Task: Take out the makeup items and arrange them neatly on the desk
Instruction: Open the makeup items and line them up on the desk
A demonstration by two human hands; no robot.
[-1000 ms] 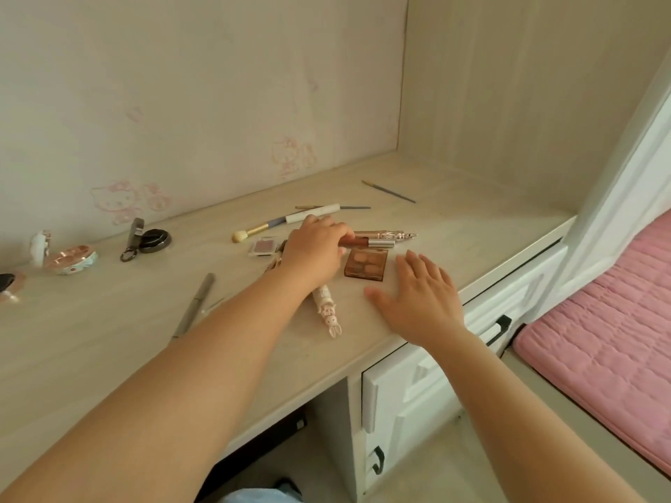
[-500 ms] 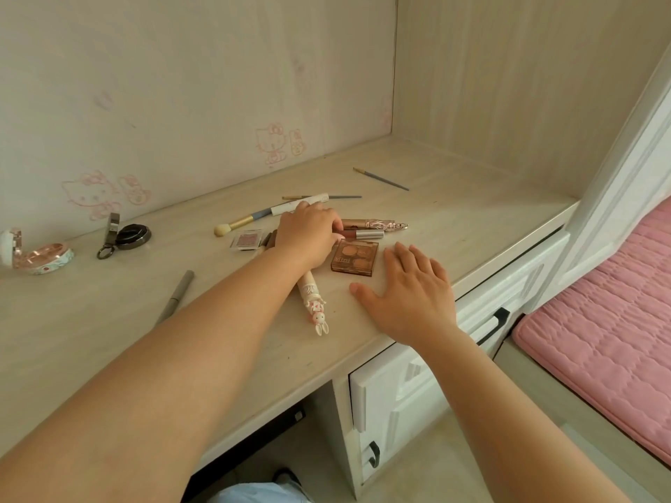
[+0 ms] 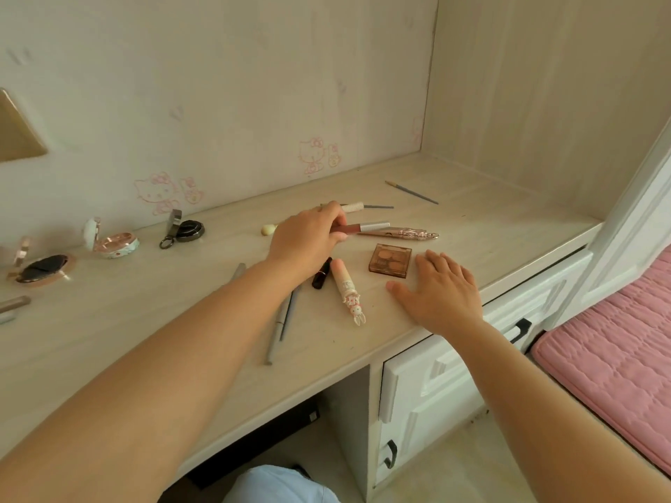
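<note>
Tabletop (image 3: 490, 226) of pale wood fills the middle of the frame, with white drawers (image 3: 435, 379) under its lower right edge and a pink cushion (image 3: 617, 350) at the far right. The left hand (image 3: 308, 241) reaches to the centre, its fingers (image 3: 336, 216) pinched shut on a brown lip gloss (image 3: 363, 228) with a silver cap, which sits just above the tabletop or on it, I cannot tell which. The right hand (image 3: 441, 290) lies flat and spread on the tabletop at centre right, holding nothing, its fingertips just beside a brown eyeshadow palette (image 3: 390, 260). An ornate rose-gold tube (image 3: 406, 233) lies right behind the gloss. Below the left hand lie a cream bunny-capped tube (image 3: 348, 286), a dark lipstick (image 3: 321, 273) and two grey pencils (image 3: 281, 321). A brush (image 3: 353, 207) shows past the left fingers, and a thin brush (image 3: 412, 192) lies apart toward the upper right. At the left stand an open compact (image 3: 112, 241), a dark round case (image 3: 188, 228) with a clip, and an open mirror compact (image 3: 41, 268).
</note>
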